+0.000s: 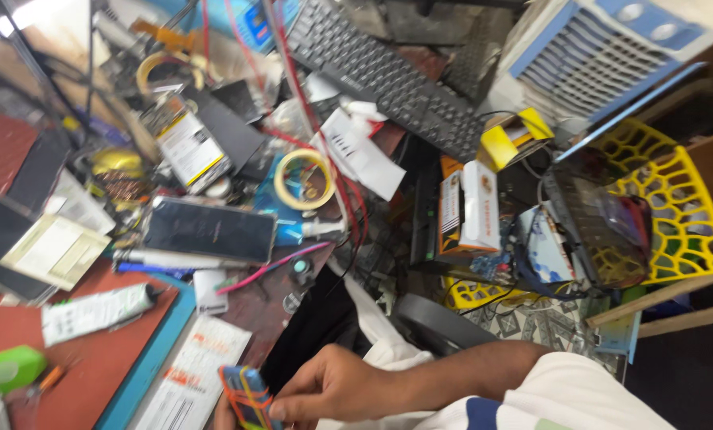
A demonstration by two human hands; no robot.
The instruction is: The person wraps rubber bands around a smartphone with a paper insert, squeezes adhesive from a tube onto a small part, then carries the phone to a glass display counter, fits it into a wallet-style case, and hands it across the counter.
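Observation:
My right hand (337, 386) reaches in from the lower right, its arm in a white sleeve. Its thumb and fingers are closed on a small blue and orange device (247, 398) at the bottom edge. A sliver of skin (220, 416) shows just left of the device; it may be my left hand, but too little of it shows to tell. The device sits over a white printed leaflet (193, 374) and beside a black cloth (313, 326).
The red workbench (94, 374) is heaped with clutter: a dark flat phone (209, 229), a tape roll (305, 179), a white tube (94, 312), red wires (348, 199), a black keyboard (372, 72). An orange and white box (468, 207), a yellow basket (683, 215) and a white cooler (603, 48) stand to the right.

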